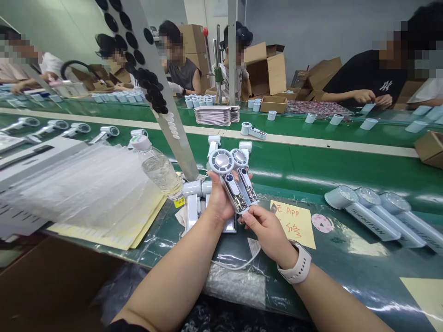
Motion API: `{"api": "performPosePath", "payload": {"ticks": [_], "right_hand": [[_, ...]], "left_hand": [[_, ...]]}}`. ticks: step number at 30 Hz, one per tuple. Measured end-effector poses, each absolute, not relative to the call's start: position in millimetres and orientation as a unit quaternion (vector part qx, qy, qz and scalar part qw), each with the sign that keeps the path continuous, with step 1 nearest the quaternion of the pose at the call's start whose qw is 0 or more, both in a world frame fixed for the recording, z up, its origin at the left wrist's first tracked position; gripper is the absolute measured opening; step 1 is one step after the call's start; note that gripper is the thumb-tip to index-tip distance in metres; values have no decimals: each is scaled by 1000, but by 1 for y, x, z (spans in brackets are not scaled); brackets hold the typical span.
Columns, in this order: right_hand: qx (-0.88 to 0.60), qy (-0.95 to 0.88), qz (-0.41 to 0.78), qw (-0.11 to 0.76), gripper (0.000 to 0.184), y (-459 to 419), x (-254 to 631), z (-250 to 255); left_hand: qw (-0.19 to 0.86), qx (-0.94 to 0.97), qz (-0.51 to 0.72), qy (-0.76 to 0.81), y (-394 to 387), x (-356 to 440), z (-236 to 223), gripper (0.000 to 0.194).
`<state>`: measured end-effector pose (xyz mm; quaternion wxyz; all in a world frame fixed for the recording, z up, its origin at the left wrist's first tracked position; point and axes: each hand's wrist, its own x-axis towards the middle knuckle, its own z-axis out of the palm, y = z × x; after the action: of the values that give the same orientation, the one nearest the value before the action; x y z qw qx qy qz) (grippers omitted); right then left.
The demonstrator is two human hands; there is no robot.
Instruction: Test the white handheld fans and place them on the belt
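My left hand (220, 199) is wrapped round two handheld fans side by side, a front one (231, 184) and one behind it (245, 180). Both have round grilles with silver centres, and their handles lack front covers, so the inner parts show. With thumb and fingers closed, my right hand (268, 230) grips the lower end of the handles; which fan the fingertips press on is partly hidden. A pale watch band (296, 265) circles my right wrist. Beneath my hands, more fans (192, 203) lie on the green tabletop, partly covered by my left arm.
A clear bottle (161, 170) stands left, beside plastic sleeves (86, 189) on yellow sheets. A slanted post (173, 133) rises ahead. Several wrapped fans (372, 212) lie right, near a handwritten yellow note (297, 223). One fan (254, 131) rests on the green belt (332, 161); people work beyond.
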<state>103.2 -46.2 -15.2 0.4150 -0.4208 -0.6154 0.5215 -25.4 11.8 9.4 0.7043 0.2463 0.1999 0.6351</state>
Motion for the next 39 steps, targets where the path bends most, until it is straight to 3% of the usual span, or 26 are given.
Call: {"api": "performPosePath", "payload": {"ticks": [6, 14, 22, 29, 33, 39], "right_hand": [[-378, -620, 509, 462, 36, -46, 102, -11], [-384, -520, 630, 429, 41, -41, 108, -6], [-403, -456, 650, 455, 45, -44, 101, -9], [-436, -571, 515, 467, 36, -40, 112, -4], [-496, -542, 424, 530, 27, -31, 124, -4], [-399, -519, 570, 496, 51, -22, 137, 0]], "left_hand": [[701, 223, 653, 179, 14, -31, 13, 68], [658, 326, 646, 209, 8, -35, 20, 71], [641, 354, 641, 231, 7, -30, 18, 73], [659, 325, 643, 217, 8, -31, 18, 68], [674, 316, 630, 219, 6, -31, 17, 57], [678, 438, 524, 273, 4, -26, 3, 52]]}}
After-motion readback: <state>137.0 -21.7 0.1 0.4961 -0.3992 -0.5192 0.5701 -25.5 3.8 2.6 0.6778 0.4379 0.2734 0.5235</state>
